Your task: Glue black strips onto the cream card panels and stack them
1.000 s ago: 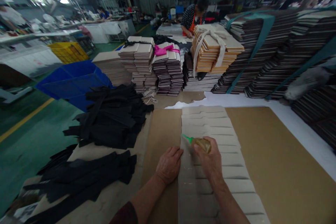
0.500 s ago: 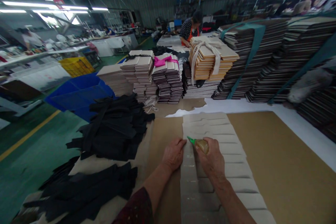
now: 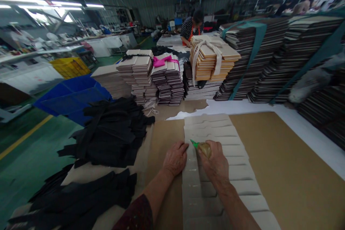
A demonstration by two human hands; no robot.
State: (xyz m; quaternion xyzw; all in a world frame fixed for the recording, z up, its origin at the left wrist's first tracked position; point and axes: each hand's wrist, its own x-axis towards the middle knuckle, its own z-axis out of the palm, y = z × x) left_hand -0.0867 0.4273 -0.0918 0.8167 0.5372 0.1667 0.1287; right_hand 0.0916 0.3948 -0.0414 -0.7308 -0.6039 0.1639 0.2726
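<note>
Over the left side of the overlapping pale pieces (image 3: pixel 233 140), squeeze bottle (image 3: pixel 205 150) with green nozzle (image 3: pixel 193 143) clamped in the right hand (image 3: pixel 215 163). Long axis slanting from the palm, at the near right, to the nozzle tip, at the far left; nozzle directed leftward and slightly away from the wearer. Unable to tell whether tip and surface touch. Right fingers closed around the bottle body, with little spread between them. At the left edge of the pale pieces, left hand (image 3: pixel 175 159) palm down, fingers bent and close together, fingertips at the edge; thumb not clearly visible, so unable to tell whether pinching or only resting. Beneath the pale pieces, brown board (image 3: pixel 285 147), exposed to both left and right. Glossy marks seen along the left side of the pieces, near side of the nozzle. To the left, two heaps of black strips (image 3: pixel 107 134); beyond, tied stacks of panels (image 3: pixel 168 81), one with pink ribbon (image 3: pixel 161 61), beside a blue bin (image 3: pixel 72 93). Farther back, one person (image 3: pixel 192 28) bent over another table (image 3: pixel 172 41)
</note>
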